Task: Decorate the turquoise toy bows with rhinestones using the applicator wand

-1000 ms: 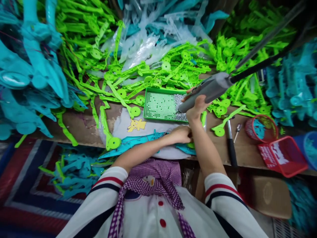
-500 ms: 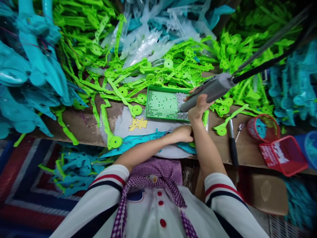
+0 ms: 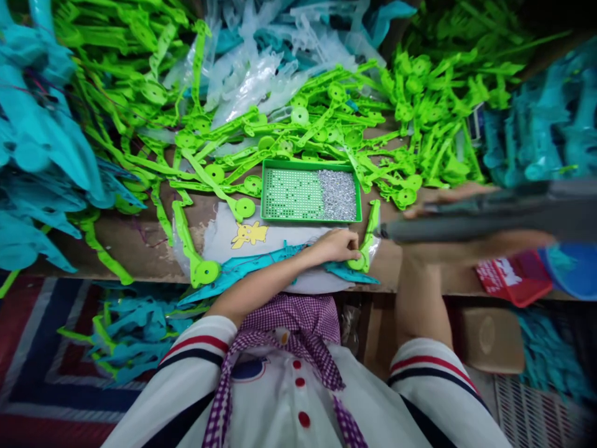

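My left hand [image 3: 339, 245] is closed, its fingertips on the round end of a lime-green plastic arm [image 3: 372, 230]. That end rests over the right part of a long teal plastic piece [image 3: 252, 264], which lies across a grey cloth [image 3: 224, 236] with a yellow cartoon figure. Off to the right, my right hand [image 3: 480, 247] is wrapped round a grey electric screwdriver [image 3: 471, 218], blurred by motion, its tip pointing left. Another lime-green arm [image 3: 189, 242] lies at the teal piece's left end. Just behind sits a green tray [image 3: 267, 193] with small silver screws [image 3: 339, 194] heaped at its right side.
Heaps of lime-green arms [image 3: 321, 127] and clear plastic pieces [image 3: 261, 81] cover the back. Teal pieces are piled at the left [image 3: 41, 143] and right [image 3: 550, 130]. A red basket [image 3: 515, 277] and a blue one [image 3: 571, 274] stand by the right edge.
My right hand has swung the screwdriver from over the screw tray out to the right, uncovering the screws. My left hand stays at the same joint. The view has shifted slightly.
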